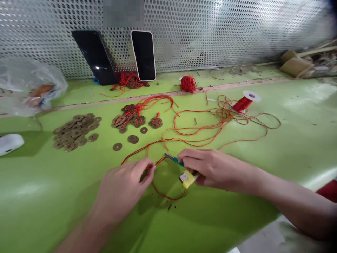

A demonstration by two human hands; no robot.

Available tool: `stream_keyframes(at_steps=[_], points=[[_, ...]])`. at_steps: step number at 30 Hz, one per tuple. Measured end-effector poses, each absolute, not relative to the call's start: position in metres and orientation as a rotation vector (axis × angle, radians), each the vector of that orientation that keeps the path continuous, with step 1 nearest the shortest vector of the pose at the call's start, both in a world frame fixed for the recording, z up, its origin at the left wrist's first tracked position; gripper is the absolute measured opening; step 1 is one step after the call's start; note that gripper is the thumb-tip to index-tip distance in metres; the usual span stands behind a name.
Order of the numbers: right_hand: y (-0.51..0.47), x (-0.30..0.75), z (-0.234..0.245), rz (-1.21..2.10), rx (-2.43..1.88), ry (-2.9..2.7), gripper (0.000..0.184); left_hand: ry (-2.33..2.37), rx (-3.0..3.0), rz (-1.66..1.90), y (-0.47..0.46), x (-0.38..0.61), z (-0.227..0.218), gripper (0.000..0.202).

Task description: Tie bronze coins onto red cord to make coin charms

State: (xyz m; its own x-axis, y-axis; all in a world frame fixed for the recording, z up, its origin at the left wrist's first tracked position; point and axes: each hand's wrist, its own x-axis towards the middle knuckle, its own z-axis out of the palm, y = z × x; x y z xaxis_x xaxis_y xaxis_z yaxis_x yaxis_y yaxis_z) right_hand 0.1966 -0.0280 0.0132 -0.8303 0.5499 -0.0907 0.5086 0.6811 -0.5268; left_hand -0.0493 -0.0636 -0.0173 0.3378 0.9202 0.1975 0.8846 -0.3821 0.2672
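My left hand (126,184) pinches a red cord (163,191) between thumb and fingers just above the green table (47,196). The cord loops below and between both hands and runs off toward a tangle of the same cord (221,121). My right hand (207,165) is closed on a yellow lighter (187,178) and a small green-handled tool (173,160) whose tip points at the cord beside my left fingers.
A heap of brass coins (75,131) lies at the left; coins tied with red cord (134,119) and loose coins (133,139) sit in the middle. A red cord spool (243,102), a red cord ball (188,84), two phones (143,54) against perforated metal, a plastic bag (28,86).
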Motion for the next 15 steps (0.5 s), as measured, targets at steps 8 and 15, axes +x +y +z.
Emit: stream_keyframes(at_steps=[8,15], points=[[-0.0288,0.1952,0.0104,0.771,-0.896,-2.869,0.021,1.632,2.562,0.503,-0.0632,-0.0490,-0.0136,0.018],[-0.0279,0.1995,0.0069,0.673,-0.941,-2.862,0.021,1.692,2.487,0.501,-0.0639,-0.0463,-0.0116,0.018]])
